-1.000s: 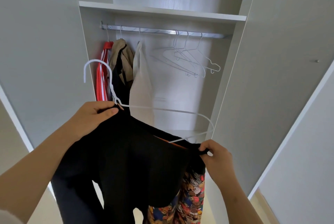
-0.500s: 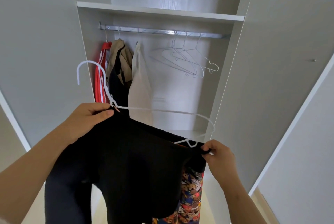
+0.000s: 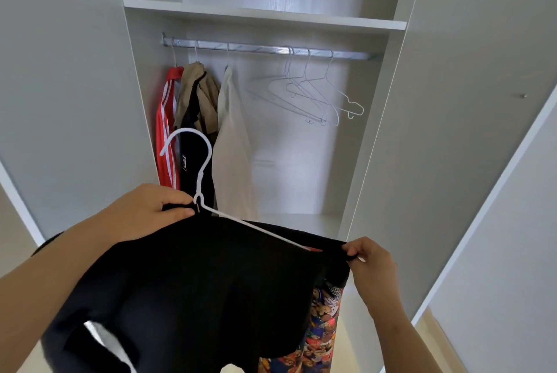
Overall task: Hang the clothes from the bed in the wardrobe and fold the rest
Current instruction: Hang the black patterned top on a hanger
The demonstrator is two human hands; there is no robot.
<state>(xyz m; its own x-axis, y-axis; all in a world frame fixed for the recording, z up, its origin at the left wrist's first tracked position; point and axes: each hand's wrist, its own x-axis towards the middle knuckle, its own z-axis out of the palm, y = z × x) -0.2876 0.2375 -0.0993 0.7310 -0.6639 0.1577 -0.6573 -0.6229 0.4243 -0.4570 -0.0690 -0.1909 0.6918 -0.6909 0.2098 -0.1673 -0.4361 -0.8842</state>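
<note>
1. At the far left I see the open left door [image 3: 60, 86] of the wardrobe [image 3: 265, 15], pale grey and plain.
2. My left hand [image 3: 144, 213] is low in the view, in front of that door. Its fingers are curled around the neck of the black garment [image 3: 205, 288], and the thumb presses the fabric just below the base of the hanger's hook.
3. The white hanger [image 3: 199, 167] stands with its hook up, in front of the hung clothes. Its one visible arm runs down to the right over the black garment, which hangs below both hands, outside the wardrobe.
4. Inside, on the left part of the metal rail [image 3: 265, 50], hang a red jacket [image 3: 165, 131] with white stripes, a beige and black garment [image 3: 199, 95], and a cream shirt [image 3: 232, 143], close together.
5. More to the right on the same rail hang several empty hangers [image 3: 316, 95], apart from the clothes.
6. Under the black garment a colourful patterned cloth [image 3: 319, 330] shows.
7. My right hand [image 3: 370, 267] pinches the right shoulder edge of the black garment between thumb and fingers.
8. At the far right is the open right door [image 3: 470, 101].
</note>
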